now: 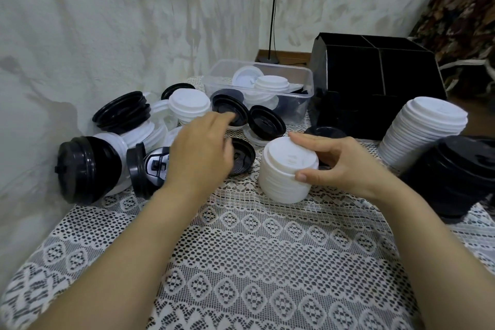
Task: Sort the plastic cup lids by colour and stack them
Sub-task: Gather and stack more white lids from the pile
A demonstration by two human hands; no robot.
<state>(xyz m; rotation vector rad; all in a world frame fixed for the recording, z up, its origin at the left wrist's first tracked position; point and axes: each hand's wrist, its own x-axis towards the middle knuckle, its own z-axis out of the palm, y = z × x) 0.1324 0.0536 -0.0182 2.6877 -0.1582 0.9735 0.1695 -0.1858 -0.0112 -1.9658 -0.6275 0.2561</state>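
Observation:
A short stack of white lids [286, 171] stands mid-table, tilted a little to the left. My right hand [345, 166] grips it, thumb on the near side and fingers on the far rim. My left hand [201, 153] hovers blurred over the loose pile, fingers spread and pointing at an upturned black lid [232, 109]; it holds nothing. Loose black and white lids lie mixed at the left, among them a black stack on its side [85, 169]. At the right, a tall white stack [423, 134] leans beside a black stack [455, 174].
A clear plastic tub [297, 107] with white and black lids sits at the back. A black divided box [380, 83] stands behind the right-hand stacks. The table has a lace cloth [254, 249]. A white wall runs along the left.

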